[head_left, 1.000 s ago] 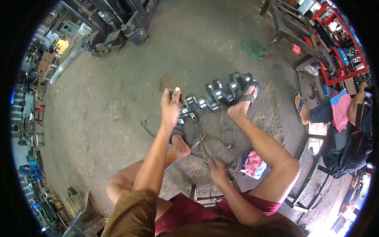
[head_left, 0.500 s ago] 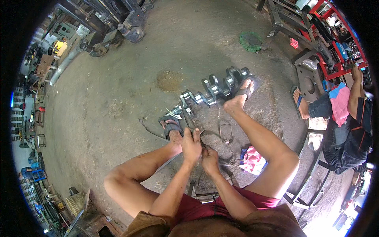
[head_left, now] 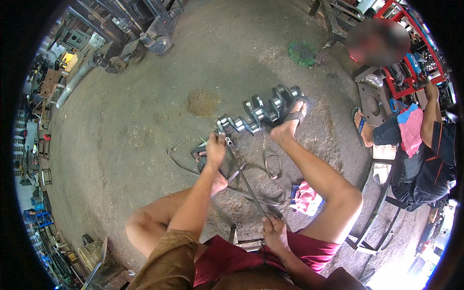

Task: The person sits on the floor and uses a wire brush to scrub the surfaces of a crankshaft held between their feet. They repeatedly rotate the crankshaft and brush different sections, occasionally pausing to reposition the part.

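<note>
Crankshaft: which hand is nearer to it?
Left. The left hand is at the left end of the crankshaft; the right hand is farther back, near the red shorts.

I can't read any lettering, label, number or sign from here; the things on the red metal rack (head_left: 410, 92) are too small and blurred to tell.

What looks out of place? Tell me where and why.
A brown patch stands out against the grey floor beyond the metal shaft, possibly an old spill. A crumpled pink cloth also lies on the floor, by the right leg.
</note>
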{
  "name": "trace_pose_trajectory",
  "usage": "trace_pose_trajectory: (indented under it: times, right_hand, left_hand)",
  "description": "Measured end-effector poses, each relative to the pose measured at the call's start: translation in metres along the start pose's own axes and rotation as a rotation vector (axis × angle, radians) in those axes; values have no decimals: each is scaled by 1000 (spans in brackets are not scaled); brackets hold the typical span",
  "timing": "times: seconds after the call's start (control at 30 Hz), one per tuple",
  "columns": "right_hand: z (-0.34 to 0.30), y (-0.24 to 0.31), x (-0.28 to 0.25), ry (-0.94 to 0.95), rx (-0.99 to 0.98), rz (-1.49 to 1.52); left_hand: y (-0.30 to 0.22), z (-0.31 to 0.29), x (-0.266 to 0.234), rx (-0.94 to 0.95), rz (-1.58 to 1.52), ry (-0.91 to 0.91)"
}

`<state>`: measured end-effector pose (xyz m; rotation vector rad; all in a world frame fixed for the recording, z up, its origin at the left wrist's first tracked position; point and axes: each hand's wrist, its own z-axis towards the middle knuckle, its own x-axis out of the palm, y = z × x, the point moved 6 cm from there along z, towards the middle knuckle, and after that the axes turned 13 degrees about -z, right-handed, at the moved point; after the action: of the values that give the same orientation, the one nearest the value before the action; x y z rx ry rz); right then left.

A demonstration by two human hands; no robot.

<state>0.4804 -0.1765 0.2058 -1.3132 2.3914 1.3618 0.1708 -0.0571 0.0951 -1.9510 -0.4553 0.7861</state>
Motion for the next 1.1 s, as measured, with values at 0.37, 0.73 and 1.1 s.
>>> trace_pose_trajectory:
  times: [0.37,0.73,1.1]
  right_hand:
    - [186,5,105,-73,-105,312]
    - [100,-33,78,-241,-166,-94]
    - [55,-16,27,-149,-99,65]
  left_hand:
    - [-115,-147,-25,155,-45,-36]
    - [-27,-130,20,137,65,-37]
    - [6,-105,36,240,76,128]
